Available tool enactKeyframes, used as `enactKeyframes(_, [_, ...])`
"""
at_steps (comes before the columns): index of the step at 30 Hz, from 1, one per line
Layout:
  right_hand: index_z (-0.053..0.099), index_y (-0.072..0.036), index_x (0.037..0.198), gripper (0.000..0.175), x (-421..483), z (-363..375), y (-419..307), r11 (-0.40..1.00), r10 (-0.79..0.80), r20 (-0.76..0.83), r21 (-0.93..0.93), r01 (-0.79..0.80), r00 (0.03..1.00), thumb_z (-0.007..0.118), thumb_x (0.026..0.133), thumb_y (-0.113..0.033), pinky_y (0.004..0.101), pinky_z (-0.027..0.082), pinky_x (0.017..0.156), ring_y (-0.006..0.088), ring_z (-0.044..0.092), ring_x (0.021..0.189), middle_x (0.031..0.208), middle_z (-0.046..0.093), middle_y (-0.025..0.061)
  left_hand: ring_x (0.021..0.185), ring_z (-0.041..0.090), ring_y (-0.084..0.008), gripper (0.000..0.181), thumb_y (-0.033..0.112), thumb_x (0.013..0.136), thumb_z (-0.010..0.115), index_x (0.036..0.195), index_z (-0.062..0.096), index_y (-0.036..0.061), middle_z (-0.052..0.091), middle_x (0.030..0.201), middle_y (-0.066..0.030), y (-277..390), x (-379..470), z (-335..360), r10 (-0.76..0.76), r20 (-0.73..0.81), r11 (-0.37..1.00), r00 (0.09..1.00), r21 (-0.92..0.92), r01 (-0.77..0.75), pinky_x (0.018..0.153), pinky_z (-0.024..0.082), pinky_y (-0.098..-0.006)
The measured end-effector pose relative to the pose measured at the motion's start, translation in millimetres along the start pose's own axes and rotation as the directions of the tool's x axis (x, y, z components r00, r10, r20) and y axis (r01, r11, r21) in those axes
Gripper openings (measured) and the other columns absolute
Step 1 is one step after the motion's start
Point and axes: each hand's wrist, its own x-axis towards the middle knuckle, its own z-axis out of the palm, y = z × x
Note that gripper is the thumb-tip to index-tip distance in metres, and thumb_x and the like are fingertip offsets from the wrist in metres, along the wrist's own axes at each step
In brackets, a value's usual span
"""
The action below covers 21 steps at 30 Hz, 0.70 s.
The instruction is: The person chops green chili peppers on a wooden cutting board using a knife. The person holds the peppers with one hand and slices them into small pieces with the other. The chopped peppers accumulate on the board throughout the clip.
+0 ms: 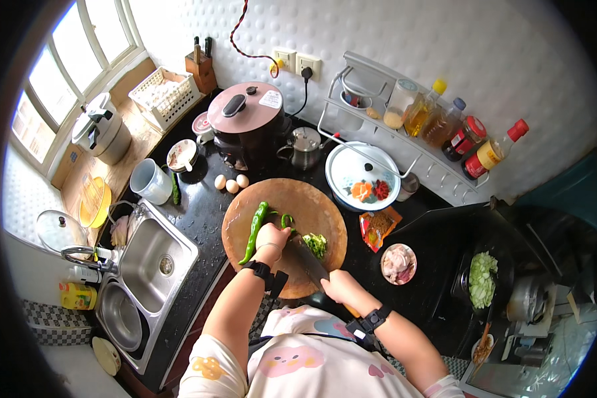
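Note:
On a round wooden chopping board (323, 209), my left hand (272, 240) holds a green chili pepper (287, 219) whose curled end shows past my fingers. Gripped in my right hand (346, 289) is a cleaver (306, 261), its blade reaching over the board close to my left fingertips. Chopped green pepper (316, 245) forms a small heap just right of the blade. Along the left part of the board rests a long whole green pepper (254, 231). My fingers hide part of the held pepper and the blade's far end.
Several eggs (232, 186) lie behind the board. A steel sink (154, 263) is at left. To the right are an enamel lidded pot (363, 169), a spice packet (379, 226), a bowl of raw meat (398, 264) and chopped green vegetable (483, 280). A bottle rack (378, 119) hangs behind.

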Motion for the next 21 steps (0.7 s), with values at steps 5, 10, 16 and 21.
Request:
enactKeyframes(5, [0.062,0.005,0.070,0.040,3.3,6.0,10.5,0.997,-0.074,-0.112,-0.012,0.073,0.991,0.051,0.087,-0.029,0.0415,0.050,0.059,0.0332,0.062,0.056,0.055,0.058,0.0204,0.081,0.064,-0.0332,0.032,0.028,0.070,0.069,0.085,0.067,0.0003,0.066,0.085,-0.0205,15.6,10.8,5.7,0.007,-0.056,1.000,0.998,-0.001,-0.007,0.075,0.051,-0.0383])
enactKeyframes(10, [0.065,0.005,0.082,0.037,-3.2,-11.8,-5.8,1.000,0.024,0.038,-0.007,-0.024,0.999,0.053,0.085,-0.029,0.0454,0.049,0.076,0.0398,0.061,0.083,0.083,0.062,0.0262,0.075,0.064,-0.0309,0.025,0.022,0.068,0.067,0.082,0.062,0.0020,0.065,0.077,-0.0173,-2.6,11.9,-2.1,-0.001,-0.169,0.986,0.986,-0.165,-0.028,0.072,0.051,-0.0367])
enactKeyframes(16, [0.065,0.004,0.081,0.033,-2.0,-8.2,3.0,0.999,-0.044,-0.034,-0.020,0.044,0.998,0.055,0.083,-0.028,0.0461,0.049,0.076,0.0398,0.061,0.083,0.082,0.062,0.0253,0.071,0.062,-0.0339,0.022,0.019,0.071,0.061,0.084,0.061,0.0023,0.063,0.071,-0.0176,-23.5,-34.1,-27.7,0.073,-0.336,0.967,0.939,-0.205,-0.149,0.069,0.050,-0.0388])
enactKeyframes(21, [0.065,0.002,0.081,0.032,2.1,-5.4,5.0,0.996,-0.079,-0.069,-0.048,0.076,0.994,0.054,0.083,-0.027,0.0472,0.049,0.074,0.0401,0.061,0.081,0.081,0.063,0.0241,0.078,0.060,-0.0341,0.016,0.019,0.074,0.063,0.084,0.063,0.0058,0.060,0.086,-0.0163,-45.6,-80.8,-26.2,0.224,-0.230,0.967,0.947,0.174,-0.186,0.071,0.049,-0.0424])
